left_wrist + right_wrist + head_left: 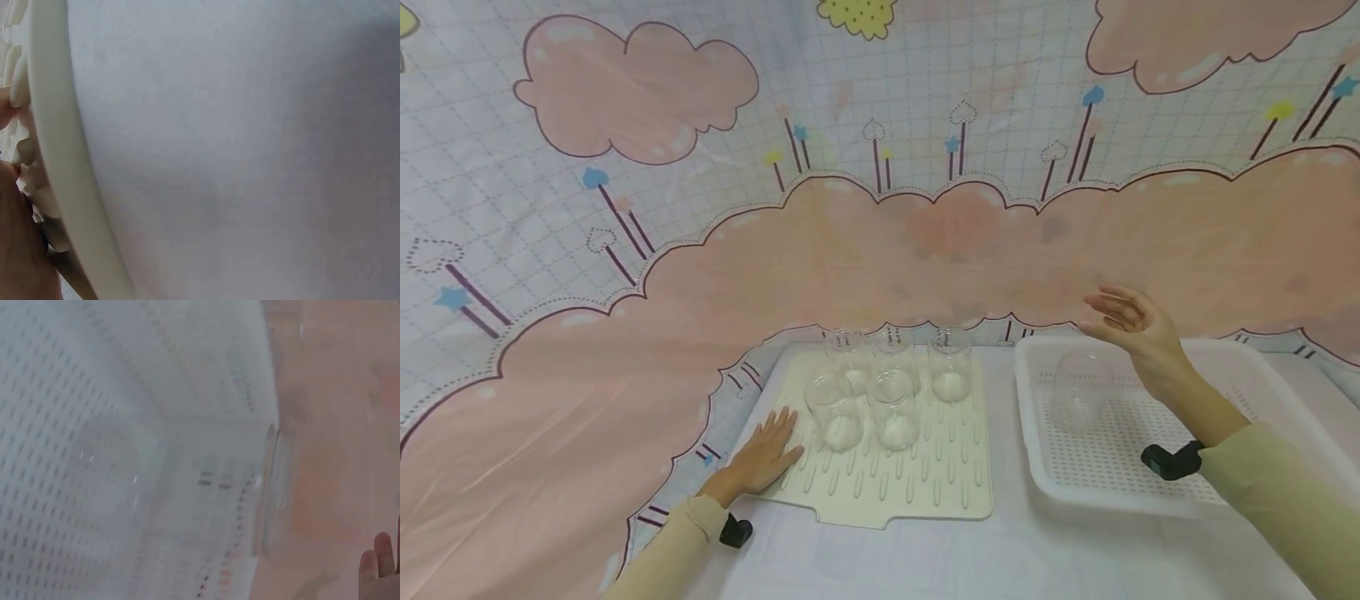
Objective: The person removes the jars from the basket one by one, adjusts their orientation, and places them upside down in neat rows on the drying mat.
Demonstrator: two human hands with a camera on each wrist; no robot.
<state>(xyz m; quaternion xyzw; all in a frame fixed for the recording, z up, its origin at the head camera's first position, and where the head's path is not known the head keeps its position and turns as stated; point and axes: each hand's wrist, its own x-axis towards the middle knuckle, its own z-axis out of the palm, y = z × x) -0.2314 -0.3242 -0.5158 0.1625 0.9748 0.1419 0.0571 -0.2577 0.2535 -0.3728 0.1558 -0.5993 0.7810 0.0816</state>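
My left hand (pixel 765 454) rests flat, fingers spread, on the left edge of a cream draining board (pixel 936 496) with raised ridges. Several clear drinking glasses stand on that board, among them a front glass (pixel 895 417) and a back right glass (pixel 950 371). Over the white perforated basket (pixel 1033 450), my right hand (pixel 1138 337) is raised with loosely bent fingers and holds nothing. One more clear glass (pixel 1078 396) stands inside the basket at its left, below and left of the right hand. In the right wrist view, the right fingers (pixel 382 555) show at the lower right corner.
A white cloth (pixel 850 567) covers the table under the board and basket. Behind them hangs a patterned sheet (pixel 880 258) with pink clouds. A strip of tabletop separates the board from the basket's raised left wall.
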